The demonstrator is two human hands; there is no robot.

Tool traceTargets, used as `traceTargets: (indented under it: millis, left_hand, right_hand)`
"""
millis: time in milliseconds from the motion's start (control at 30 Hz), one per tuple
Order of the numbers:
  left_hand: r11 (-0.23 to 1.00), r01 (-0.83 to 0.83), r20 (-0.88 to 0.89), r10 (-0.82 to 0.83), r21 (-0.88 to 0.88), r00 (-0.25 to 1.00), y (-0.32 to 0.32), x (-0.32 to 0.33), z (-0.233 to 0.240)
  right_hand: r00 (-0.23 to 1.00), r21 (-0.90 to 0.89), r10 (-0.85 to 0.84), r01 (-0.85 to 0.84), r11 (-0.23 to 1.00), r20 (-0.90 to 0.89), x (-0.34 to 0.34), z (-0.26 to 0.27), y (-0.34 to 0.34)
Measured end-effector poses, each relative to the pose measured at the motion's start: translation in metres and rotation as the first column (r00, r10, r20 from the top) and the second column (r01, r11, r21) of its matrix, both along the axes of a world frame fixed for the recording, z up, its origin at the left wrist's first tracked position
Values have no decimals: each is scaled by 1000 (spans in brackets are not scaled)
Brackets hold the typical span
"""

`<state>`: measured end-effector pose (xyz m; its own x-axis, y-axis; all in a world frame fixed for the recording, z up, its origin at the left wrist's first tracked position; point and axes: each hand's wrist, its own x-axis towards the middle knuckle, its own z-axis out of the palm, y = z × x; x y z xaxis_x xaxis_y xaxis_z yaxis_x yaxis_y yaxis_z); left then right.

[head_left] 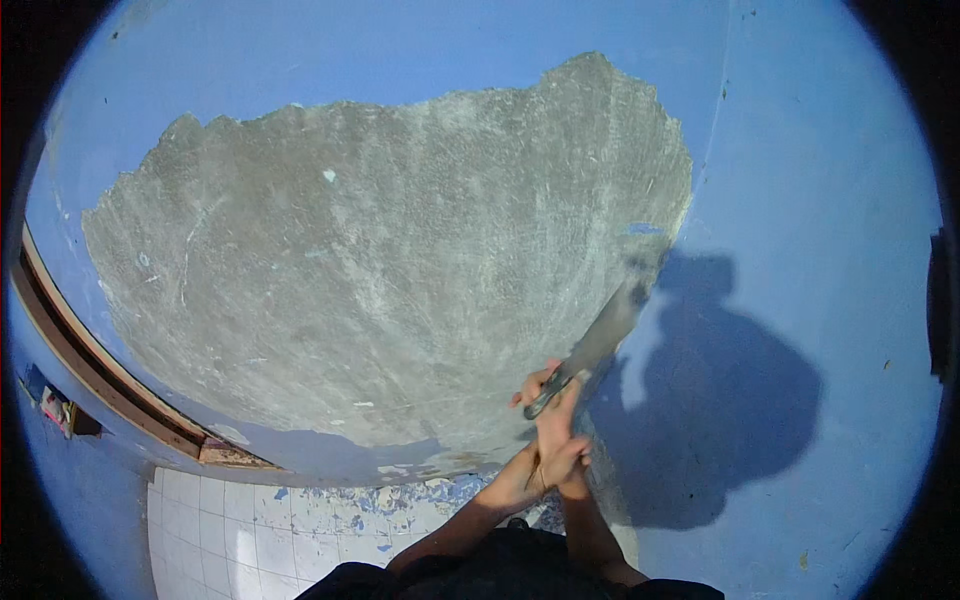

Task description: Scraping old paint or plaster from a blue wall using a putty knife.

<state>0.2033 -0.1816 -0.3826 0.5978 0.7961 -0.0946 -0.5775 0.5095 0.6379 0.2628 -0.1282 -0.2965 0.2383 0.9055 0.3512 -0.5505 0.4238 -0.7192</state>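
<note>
My right hand is closed around the dark handle of a long, broad-bladed metal tool, which looks like a machete. My left hand wraps around my right wrist. The blade slants up and to the right, its far end blurred at the border between bare grey plaster and blue paint on the wall. Whether the tip touches the wall cannot be told. A small strip of blue paint remains on the plaster just above the blade's end.
Paint flakes litter the white tiled floor along the wall's foot. A wooden frame runs down the left side. Beyond it, small items sit in or on the blue wall. My shadow falls on the wall at right.
</note>
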Motion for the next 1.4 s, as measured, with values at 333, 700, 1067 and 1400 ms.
traceTargets:
  millis: [333, 700, 1067, 1400]
  left_hand:
    - [994, 108, -413, -92, 16, 906, -17, -74, -8]
    - [981, -111, -446, 172, 159, 878, -3, -124, -37]
    - [948, -311, -440, 308, 68, 843, -2, -135, -35]
    - [896, -375, -461, 443, 235, 769, 13, -129, -8]
  right_hand:
    - [414, 385, -535, 394, 835, 737, 77, 128, 15]
    - [-39, 753, -879, 535, 384, 476, 98, 165, 6]
    - [32, 769, -925, 546, 333, 378, 88, 167, 26]
    - [74, 757, -913, 534, 375, 400, 93, 178, 29]
